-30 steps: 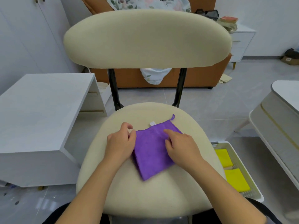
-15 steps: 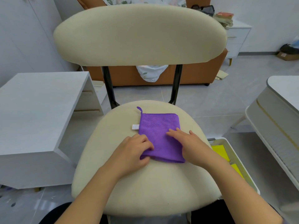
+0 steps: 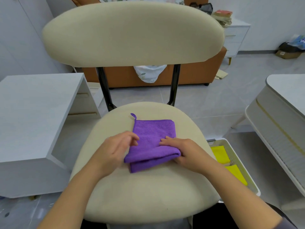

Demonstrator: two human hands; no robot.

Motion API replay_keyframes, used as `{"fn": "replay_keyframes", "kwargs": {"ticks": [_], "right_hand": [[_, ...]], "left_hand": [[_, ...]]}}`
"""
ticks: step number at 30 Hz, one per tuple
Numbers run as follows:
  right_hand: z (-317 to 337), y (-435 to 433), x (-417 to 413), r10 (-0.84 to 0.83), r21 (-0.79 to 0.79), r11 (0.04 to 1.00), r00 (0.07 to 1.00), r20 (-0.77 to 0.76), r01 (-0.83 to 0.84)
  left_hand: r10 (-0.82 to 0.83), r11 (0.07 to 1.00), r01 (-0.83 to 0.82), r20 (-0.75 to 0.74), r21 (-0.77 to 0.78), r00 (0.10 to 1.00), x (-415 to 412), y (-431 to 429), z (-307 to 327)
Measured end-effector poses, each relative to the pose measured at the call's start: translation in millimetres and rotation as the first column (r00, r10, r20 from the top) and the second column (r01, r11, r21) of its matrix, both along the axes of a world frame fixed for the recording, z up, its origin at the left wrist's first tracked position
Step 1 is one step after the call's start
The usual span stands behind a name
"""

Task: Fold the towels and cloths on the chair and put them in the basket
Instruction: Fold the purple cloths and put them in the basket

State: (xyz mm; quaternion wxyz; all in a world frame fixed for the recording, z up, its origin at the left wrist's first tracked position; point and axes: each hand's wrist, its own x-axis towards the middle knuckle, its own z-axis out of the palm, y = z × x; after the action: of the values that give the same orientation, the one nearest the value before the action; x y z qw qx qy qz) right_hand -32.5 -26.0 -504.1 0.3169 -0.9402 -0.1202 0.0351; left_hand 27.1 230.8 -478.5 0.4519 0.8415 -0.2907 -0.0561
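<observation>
A folded purple cloth [image 3: 153, 138] with a small hanging loop lies on the cream chair seat [image 3: 148, 192]. My right hand [image 3: 184, 151] grips the cloth's near right corner, fingers on top and thumb underneath, and that near edge is raised off the seat. Beside the cloth's left edge hovers my left hand [image 3: 117, 149], fingers spread and holding nothing. On the floor to the right of the chair stands a white basket [image 3: 239, 164] with two folded yellow cloths [image 3: 220, 154] in it.
The chair's wide cream backrest [image 3: 132, 32] rises behind the seat. A white low table [image 3: 33, 116] stands at the left, and a white rounded table [image 3: 283, 116] at the right, close to the basket. An orange sofa [image 3: 189, 75] is behind the chair.
The cloth was turned square to me and pressed flat. Now my left hand has lifted off it, and my right hand has taken the near right corner and raised that edge.
</observation>
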Motion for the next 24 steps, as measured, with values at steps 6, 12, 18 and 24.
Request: {"fn": "replay_keyframes", "kwargs": {"ticks": [6, 12, 18, 24], "right_hand": [[6.9, -0.2, -0.7, 0.017, 0.183, 0.983, 1.000, -0.009, -0.015], [9.6, -1.6, 0.6, -0.034, 0.310, 0.950, 0.999, -0.025, 0.041], [8.9, -4.8, 0.8, -0.059, 0.300, 0.951, 0.996, -0.063, 0.075], [11.2, -1.8, 3.6, -0.257, 0.369, 0.892, 0.964, -0.064, 0.262]], "left_hand": [[0.002, 0.935, -0.076, 0.208, 0.347, 0.978, 20.6, 13.9, -23.3], [0.024, 0.957, -0.091, 0.239, 0.275, 0.971, 18.5, -7.3, -35.2], [-0.005, 0.994, -0.007, 0.111, 0.110, 0.994, 7.6, -15.9, -39.6], [0.117, 0.993, -0.113, -0.173, 0.032, 0.978, 3.9, -17.4, -24.1]]}}
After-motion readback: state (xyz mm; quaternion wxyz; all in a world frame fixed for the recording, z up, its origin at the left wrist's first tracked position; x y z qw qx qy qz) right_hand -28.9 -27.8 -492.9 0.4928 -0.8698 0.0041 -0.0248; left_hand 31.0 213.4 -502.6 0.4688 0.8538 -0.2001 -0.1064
